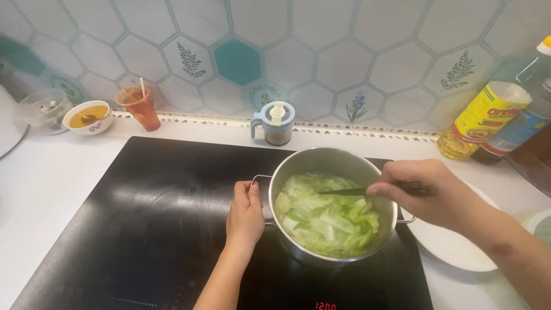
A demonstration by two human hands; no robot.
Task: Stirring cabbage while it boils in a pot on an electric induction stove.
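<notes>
A steel pot (298, 161) full of pale green cabbage leaves (327, 218) in water stands on a black glass cooktop (149, 218). My left hand (245, 213) grips the pot's left wire handle. My right hand (427, 192) holds dark chopsticks (347, 192) whose tips reach into the cabbage from the right.
Along the tiled wall stand a lidded grey-blue jar (276, 123), an orange cup (139, 107), a small bowl of orange sauce (88, 116) and a clear tub (43, 109). Two oil bottles (488, 117) stand at the right. A white plate (453, 244) lies right of the pot.
</notes>
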